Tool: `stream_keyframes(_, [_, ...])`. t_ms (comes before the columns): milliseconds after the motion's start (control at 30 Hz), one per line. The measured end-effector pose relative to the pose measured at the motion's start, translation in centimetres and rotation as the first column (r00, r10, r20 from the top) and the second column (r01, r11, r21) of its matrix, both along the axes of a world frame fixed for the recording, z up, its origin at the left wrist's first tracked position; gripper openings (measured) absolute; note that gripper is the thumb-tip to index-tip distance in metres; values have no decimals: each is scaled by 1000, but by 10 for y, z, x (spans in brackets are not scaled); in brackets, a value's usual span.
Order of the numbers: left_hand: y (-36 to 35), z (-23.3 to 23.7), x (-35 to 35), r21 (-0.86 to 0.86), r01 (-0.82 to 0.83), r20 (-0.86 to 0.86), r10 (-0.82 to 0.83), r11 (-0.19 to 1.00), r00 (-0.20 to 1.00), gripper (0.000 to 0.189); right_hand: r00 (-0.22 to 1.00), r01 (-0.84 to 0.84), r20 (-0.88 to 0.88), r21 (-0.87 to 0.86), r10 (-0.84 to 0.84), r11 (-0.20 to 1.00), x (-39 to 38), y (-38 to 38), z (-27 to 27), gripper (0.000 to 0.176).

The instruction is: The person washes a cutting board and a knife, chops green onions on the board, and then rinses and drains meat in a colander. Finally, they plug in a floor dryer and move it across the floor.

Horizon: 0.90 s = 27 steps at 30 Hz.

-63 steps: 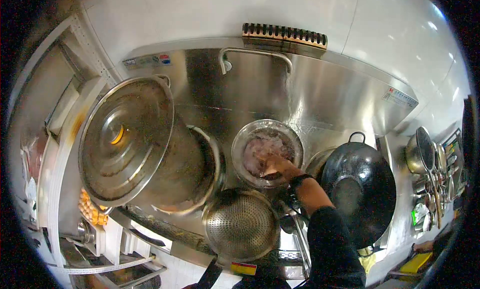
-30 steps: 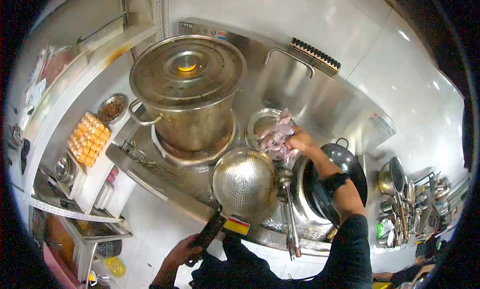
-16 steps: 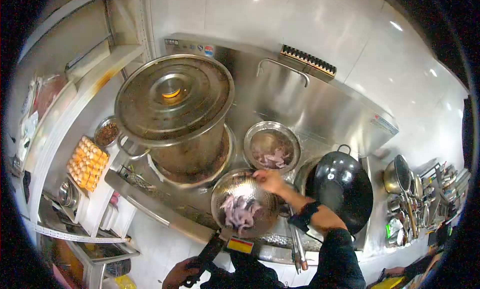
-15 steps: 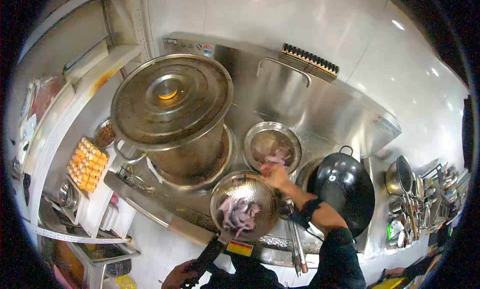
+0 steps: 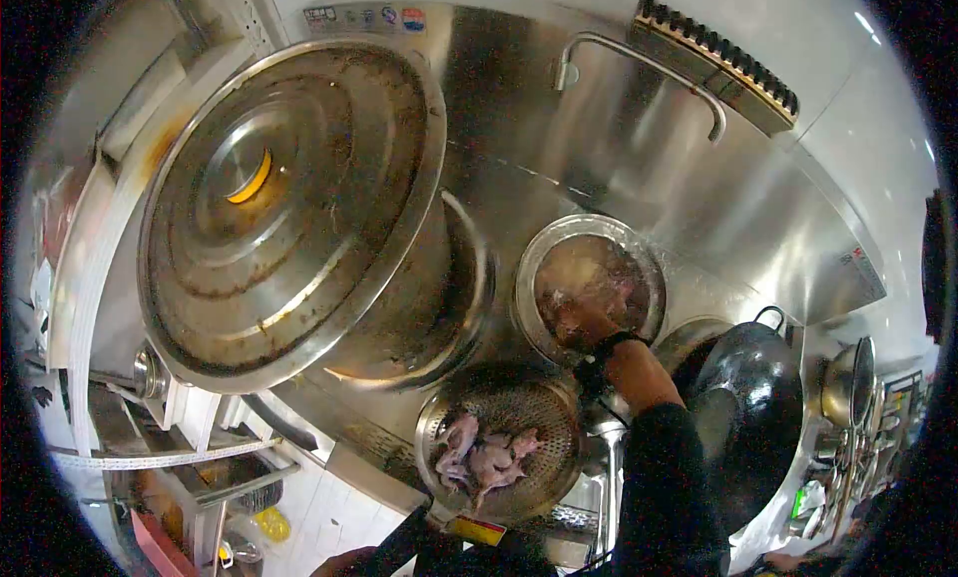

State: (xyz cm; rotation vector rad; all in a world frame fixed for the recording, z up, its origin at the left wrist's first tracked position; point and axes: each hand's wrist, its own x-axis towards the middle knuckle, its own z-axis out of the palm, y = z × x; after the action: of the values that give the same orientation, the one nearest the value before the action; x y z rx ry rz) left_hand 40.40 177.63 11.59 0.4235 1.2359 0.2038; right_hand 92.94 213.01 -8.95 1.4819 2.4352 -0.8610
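Note:
My right hand (image 5: pixel 587 324) reaches down into a round metal bowl (image 5: pixel 531 268) of cloudy water with raw pinkish meat in it. Its fingers are mostly hidden by the water and meat. At the bottom edge, my left hand (image 5: pixel 344 561) is closed at the dark handle (image 5: pixel 404 540) of a perforated metal strainer (image 5: pixel 554 417). Pale pink raw meat pieces (image 5: pixel 494 462) with leg-like limbs lie in the strainer, just in front of my body. A red and yellow label (image 5: pixel 477 530) shows near the handle.
A large lidded stockpot (image 5: pixel 299 268) stands at the left. To the right sits a black wok (image 5: pixel 753 417). A bent tap pipe (image 5: pixel 649 63) projects from the steel back panel. Pans and ladles (image 5: pixel 853 387) crowd the far right, and white shelving (image 5: pixel 90 268) lines the left.
My right hand has gone from the bowl's near rim down into the water. The meat in the strainer lies more spread out. The view has moved closer and tilted.

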Motion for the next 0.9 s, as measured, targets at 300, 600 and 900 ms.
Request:
stream_keyframes(300, [-11,-32,-17,32,68,28,-69,997,997,60,990,136,-31,43,-135,990,1,-14,50,44])
stream_keyframes(600, [-12,-23,-16,202,152,49,-165,967,985,47,842,525,-328,310,-429,793,1,-45,186,42])
stream_keyframes(900, [-30,-51,-22,328,-21,196,-47,944,979,41,826,408,-449,58,-341,911,-132,-184,218,42])
